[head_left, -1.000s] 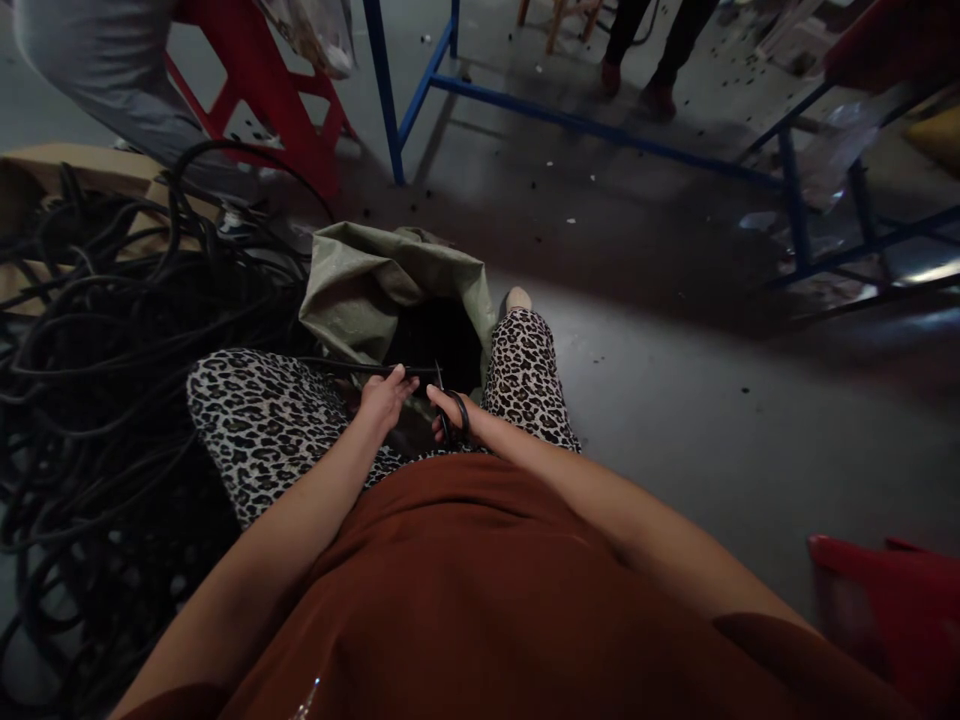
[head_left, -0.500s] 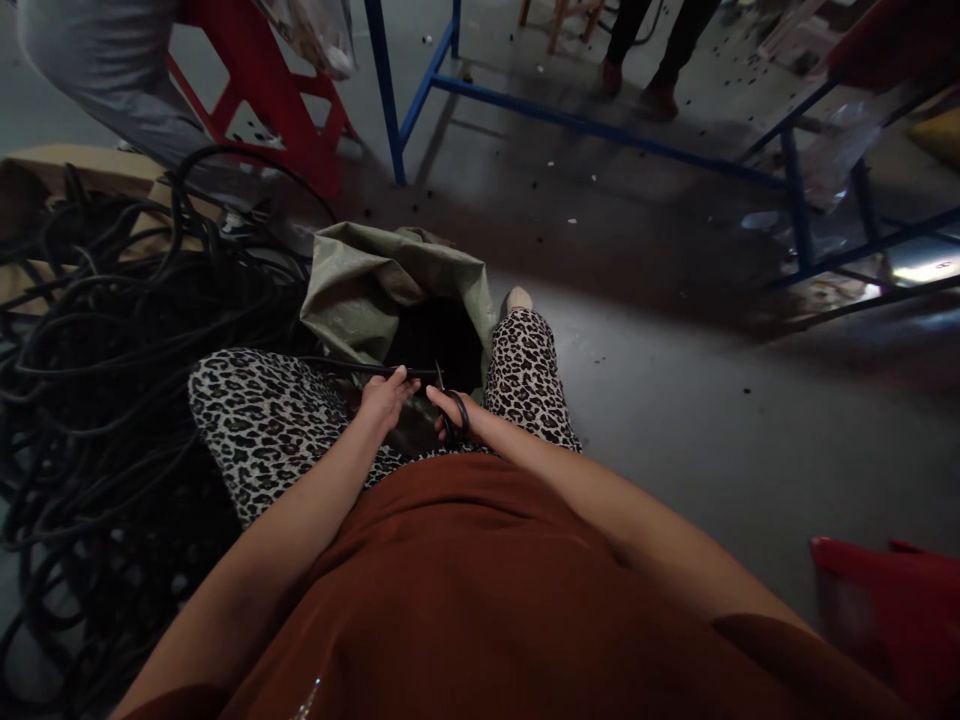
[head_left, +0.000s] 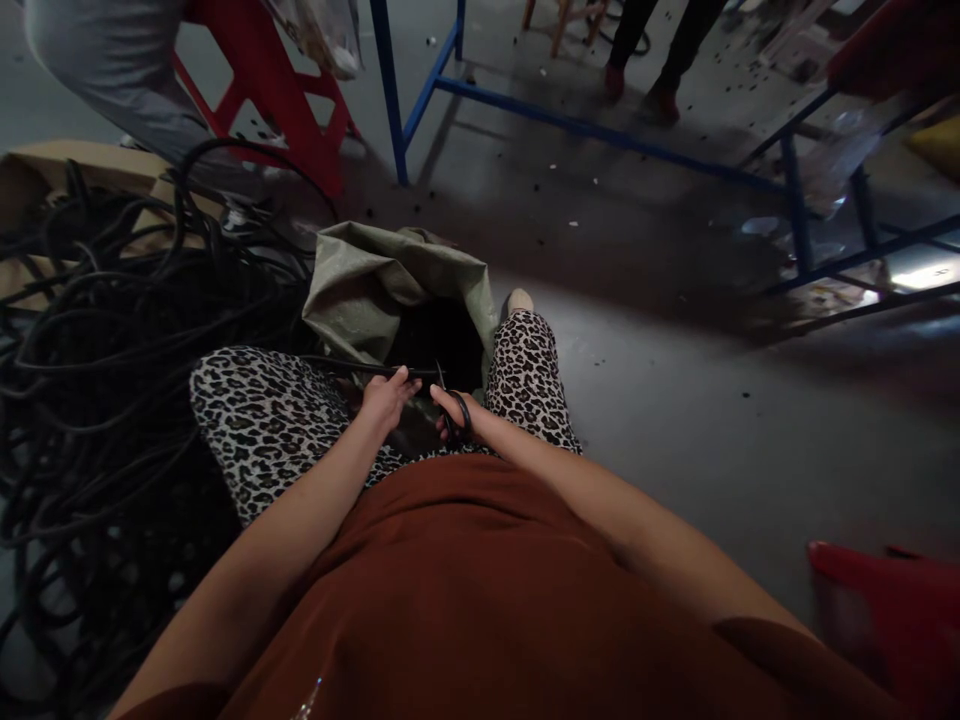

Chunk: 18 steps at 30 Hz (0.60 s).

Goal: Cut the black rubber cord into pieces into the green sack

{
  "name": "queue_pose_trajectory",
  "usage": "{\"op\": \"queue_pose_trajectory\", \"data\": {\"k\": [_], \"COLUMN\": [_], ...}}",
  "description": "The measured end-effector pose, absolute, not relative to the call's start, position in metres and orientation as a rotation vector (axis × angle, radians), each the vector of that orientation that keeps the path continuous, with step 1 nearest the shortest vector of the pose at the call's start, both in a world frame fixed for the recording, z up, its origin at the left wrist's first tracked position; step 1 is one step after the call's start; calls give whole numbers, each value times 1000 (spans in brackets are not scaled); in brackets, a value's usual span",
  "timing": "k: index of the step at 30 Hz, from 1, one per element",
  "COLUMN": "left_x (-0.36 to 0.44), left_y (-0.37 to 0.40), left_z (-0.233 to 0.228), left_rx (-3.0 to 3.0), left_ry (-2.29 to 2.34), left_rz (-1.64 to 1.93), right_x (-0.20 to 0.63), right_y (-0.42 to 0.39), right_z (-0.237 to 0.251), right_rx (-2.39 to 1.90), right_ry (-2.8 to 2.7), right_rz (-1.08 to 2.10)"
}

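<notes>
the scene is dim, with murky shadow over the cable pile (head_left: 112, 330) and inside the green sack (head_left: 390, 290). right of the sack the floor (head_left: 675, 400) catches a pale sheen, and a bright glare spot sits far right. edges bend strongly; the red thing (head_left: 885, 610) at the lower right is blurred.

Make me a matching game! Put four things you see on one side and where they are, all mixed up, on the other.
Things:
1. scissors
2. black cable
3. green sack
4. cable pile

Places:
A. open on the floor between the knees
B. heaped on the floor at the left
C. in the right hand
D. pinched in the left hand

Pairs: 1-C, 2-D, 3-A, 4-B
</notes>
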<state>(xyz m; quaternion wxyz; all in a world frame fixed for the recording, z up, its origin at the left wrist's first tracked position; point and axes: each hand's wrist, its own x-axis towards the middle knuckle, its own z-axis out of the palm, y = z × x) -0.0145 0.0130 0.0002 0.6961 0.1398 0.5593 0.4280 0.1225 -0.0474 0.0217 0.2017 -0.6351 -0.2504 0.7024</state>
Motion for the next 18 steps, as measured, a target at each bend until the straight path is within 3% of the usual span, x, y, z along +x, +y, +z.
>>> {"op": "queue_pose_trajectory", "data": {"k": [18], "left_x": [-15], "left_y": [13], "left_z": [-2], "left_rx": [302], "left_ry": [1223], "left_rz": [991], "right_x": [123], "right_y": [-48], "right_z": [23], "right_rx": [-1770], "right_ry": [-692], "right_rz": [1971]}}
